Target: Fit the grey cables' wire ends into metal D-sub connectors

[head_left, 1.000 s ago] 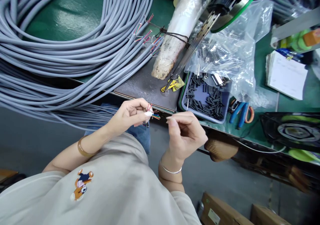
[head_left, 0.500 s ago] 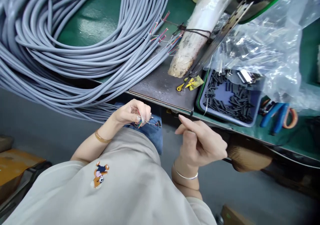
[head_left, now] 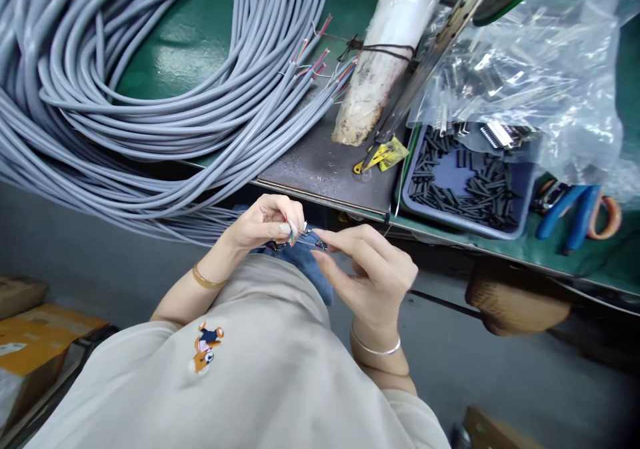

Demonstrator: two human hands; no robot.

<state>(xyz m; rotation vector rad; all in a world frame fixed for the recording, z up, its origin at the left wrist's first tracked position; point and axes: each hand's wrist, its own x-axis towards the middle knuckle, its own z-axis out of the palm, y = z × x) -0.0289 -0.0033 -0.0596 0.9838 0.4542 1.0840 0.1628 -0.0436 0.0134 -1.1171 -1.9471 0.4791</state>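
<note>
My left hand (head_left: 270, 224) is closed in a pinch on the end of a grey cable, whose thin coloured wires (head_left: 291, 236) stick out past the thumb. Small dark connector-like pieces (head_left: 321, 243) hang at the wire tips; their exact form is too small to make out. My right hand (head_left: 373, 266) comes in from the right, index finger and thumb apart, with the fingertips close around those pieces. Whether they touch I cannot tell. Both hands are in front of the bench edge, above my lap.
Grey cables (head_left: 165, 126) lie in large coils at the left, several stripped ends showing coloured wires. A wrapped white roll (head_left: 387, 42), a yellow-handled tool (head_left: 373, 158), a blue tray (head_left: 525, 199) of short black tubes, plastic bags (head_left: 565, 96) and blue-handled pliers (head_left: 580, 219) are on the bench.
My right hand has moved left toward the wire tips, and its index finger and thumb have spread apart. My left hand keeps its pinch on the cable end. The view has shifted slightly.
</note>
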